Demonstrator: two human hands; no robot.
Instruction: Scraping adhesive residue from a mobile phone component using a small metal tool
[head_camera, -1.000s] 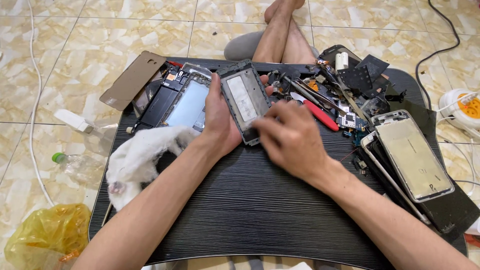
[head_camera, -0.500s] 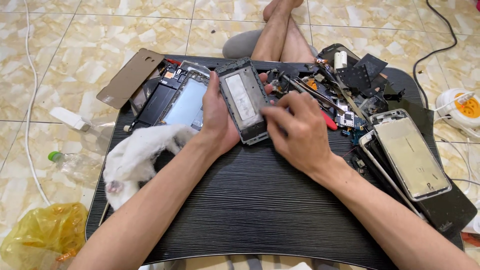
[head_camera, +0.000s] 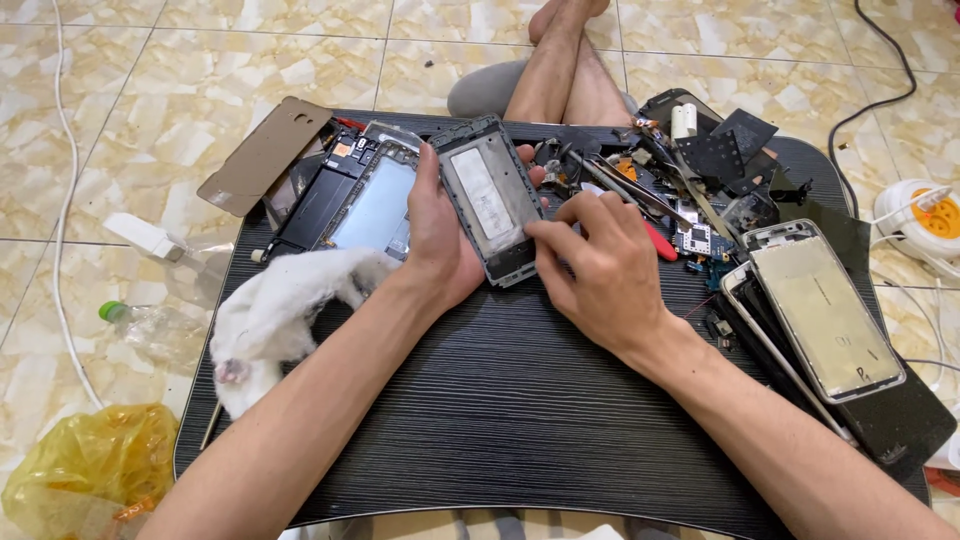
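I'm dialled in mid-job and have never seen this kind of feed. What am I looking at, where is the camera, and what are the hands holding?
No machine here: a person's two bare hands, filmed by a camera on their head looking down. They sit on a tiled floor at a low black table. The left hand holds a stripped phone frame; the right hand presses its fingers against the frame's lower edge. On the table lie an opened phone, a white cloth, a heap of small parts and tools, and stacked phone frames at right.
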